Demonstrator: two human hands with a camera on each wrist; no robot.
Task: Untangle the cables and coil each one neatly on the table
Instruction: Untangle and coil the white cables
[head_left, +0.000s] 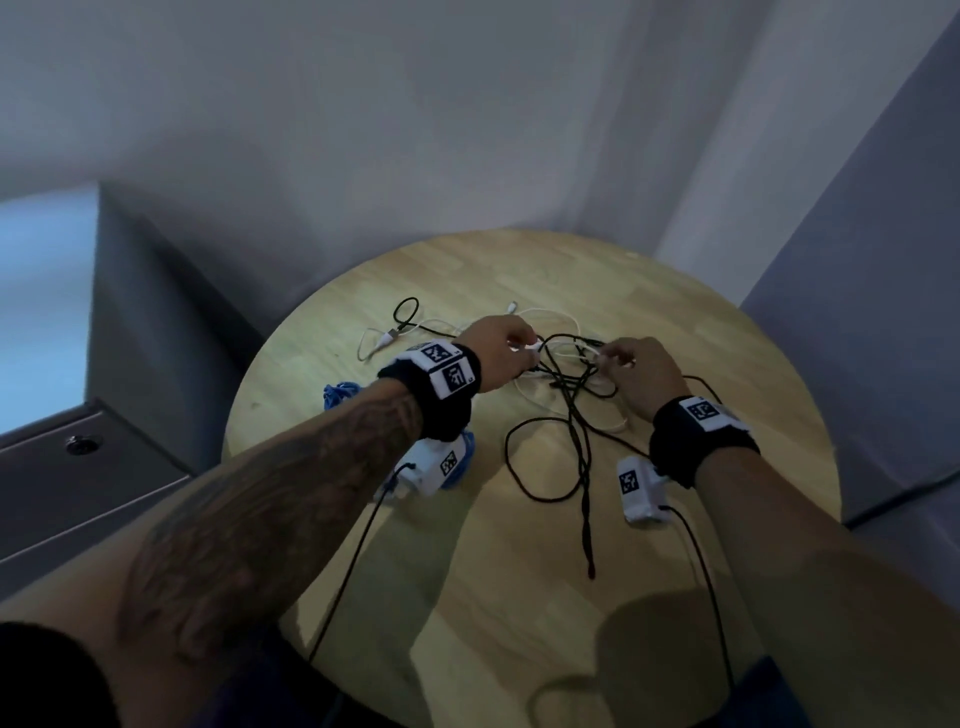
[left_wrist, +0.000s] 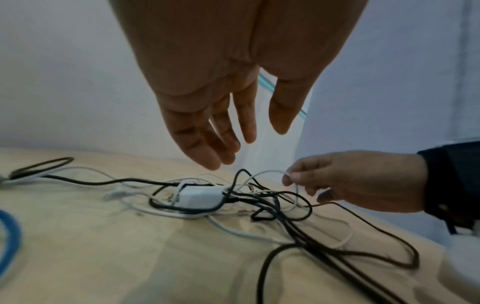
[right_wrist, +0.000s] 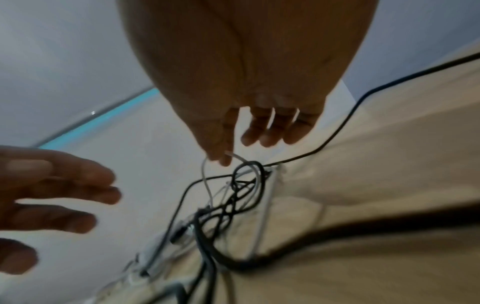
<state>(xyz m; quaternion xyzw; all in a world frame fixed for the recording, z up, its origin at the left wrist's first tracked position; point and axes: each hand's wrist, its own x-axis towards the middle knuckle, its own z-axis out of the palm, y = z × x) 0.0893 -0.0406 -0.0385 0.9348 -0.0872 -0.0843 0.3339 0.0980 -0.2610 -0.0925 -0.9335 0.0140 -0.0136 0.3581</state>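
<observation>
A tangle of black cables (head_left: 566, 410) and thin white cables (head_left: 550, 314) lies in the middle of the round wooden table (head_left: 675, 312). A white charger block (left_wrist: 200, 196) sits inside the knot. My left hand (head_left: 506, 345) hovers just over the tangle with straight, spread fingers (left_wrist: 207, 150), holding nothing. My right hand (head_left: 631, 364) pinches a loop of white cable (left_wrist: 270, 172) between thumb and forefinger (right_wrist: 219, 156), lifted a little above the knot. A long black cable (head_left: 587, 509) trails toward me.
A blue cable (head_left: 340, 395) lies coiled at the table's left, partly under my left wrist. A white plug end (head_left: 387, 339) and a black loop (head_left: 405, 309) lie at the back left. Grey walls stand close behind the table, and a grey cabinet (head_left: 78, 467) on the left.
</observation>
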